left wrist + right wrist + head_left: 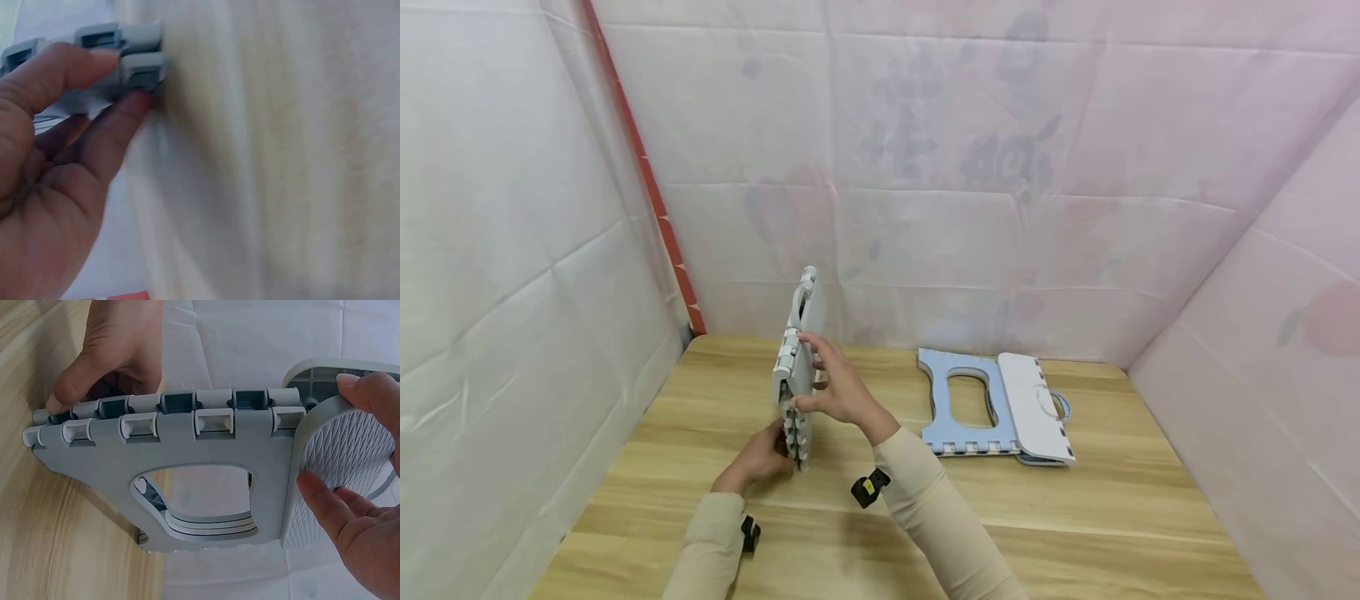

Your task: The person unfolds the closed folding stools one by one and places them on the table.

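The head camera, set farthest back, looks forward and down over the wooden table (pixel 1097 533). The 2 wrist cameras (pixel 865 492) sit close, turned sideways: the table stands at right in the left wrist view, at left in the other. These 2 share the left hand (pixel 69 187) and part of the gray folding stool (pixel 178 447).

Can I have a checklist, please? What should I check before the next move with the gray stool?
1. Left hand gripping the gray stool near its lower end: ok.
2. Right hand touching the textured seat panel: ok.
3. Lower end resting firmly on the tabletop: cannot tell.
4. Legs spread, ready to sit on: not ok, they're folded together.
5. Blue-and-white stool out of the way: looks ok, it lies apart from both hands.
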Tool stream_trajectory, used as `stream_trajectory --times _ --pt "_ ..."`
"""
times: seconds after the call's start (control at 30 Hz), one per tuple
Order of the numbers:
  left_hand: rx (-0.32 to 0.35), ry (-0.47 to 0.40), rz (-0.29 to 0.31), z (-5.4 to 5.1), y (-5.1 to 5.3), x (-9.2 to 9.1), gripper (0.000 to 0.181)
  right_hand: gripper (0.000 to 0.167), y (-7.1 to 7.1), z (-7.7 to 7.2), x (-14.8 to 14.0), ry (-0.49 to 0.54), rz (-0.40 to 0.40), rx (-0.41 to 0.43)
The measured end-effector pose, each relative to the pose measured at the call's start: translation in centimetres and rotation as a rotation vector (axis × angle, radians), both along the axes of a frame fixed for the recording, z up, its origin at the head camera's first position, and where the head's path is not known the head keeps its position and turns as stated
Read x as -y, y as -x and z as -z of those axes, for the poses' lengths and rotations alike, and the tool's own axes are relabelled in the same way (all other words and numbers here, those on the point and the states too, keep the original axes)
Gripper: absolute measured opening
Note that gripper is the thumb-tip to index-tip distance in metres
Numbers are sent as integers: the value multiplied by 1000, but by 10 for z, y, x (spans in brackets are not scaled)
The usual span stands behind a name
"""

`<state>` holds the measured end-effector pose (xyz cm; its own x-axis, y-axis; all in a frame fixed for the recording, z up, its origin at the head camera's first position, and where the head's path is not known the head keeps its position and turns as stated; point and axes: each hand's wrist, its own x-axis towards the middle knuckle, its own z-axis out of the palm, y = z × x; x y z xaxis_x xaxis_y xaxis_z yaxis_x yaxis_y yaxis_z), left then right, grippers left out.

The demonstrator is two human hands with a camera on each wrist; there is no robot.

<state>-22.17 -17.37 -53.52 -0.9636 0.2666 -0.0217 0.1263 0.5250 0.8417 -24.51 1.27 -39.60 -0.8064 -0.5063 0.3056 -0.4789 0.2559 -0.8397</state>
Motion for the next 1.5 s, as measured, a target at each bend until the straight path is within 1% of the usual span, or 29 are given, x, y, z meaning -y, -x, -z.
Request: stream_trajectory --times 0.1,0.17,0.33,0.4,0.57,0.67,0.87,1.0,1.13,1.23,1.3,1.4,1.5 --pt "20 -6 11 -2 -1 3 71 93 0 -1 2 -4 4 -2" --pt "19 -18 16 -4 -1 4 71 93 -1 -2 3 -8 7 -6" --pt "5 -38 -8 -6 -4 8 67 93 0 -3 7 -20 3 -16" --pt "10 -55 -20 -8 -5 8 65 92 0 -4 7 -22 1 -11" --pt "18 -126 -14 -19 -7 8 69 92 1 -6 4 -27 11 -10" --pt "23 -141 -10 -25 -7 8 70 91 1 -6 2 -36 16 -19" --pt "28 -149 5 -29 -7 9 72 92 2 -3 2 -18 21 -5" --pt "2 -145 -2 -31 -7 11 71 92 2 -1 2 -13 23 -3" --pt "-22 -136 -15 -35 -7 12 66 92 2 -1 1 -16 24 -11" --pt "-33 -157 -19 -38 -7 12 65 92 1 -2 0 -14 21 -13" --pt "-47 -170 -11 -40 -7 11 63 91 1 -2 -1 -14 19 -10" --pt "-60 -182 -10 -40 -5 10 58 92 1 -1 -2 -12 17 -2" --pt "-52 -185 -22 -40 -5 9 52 93 2 0 -2 -16 18 3"
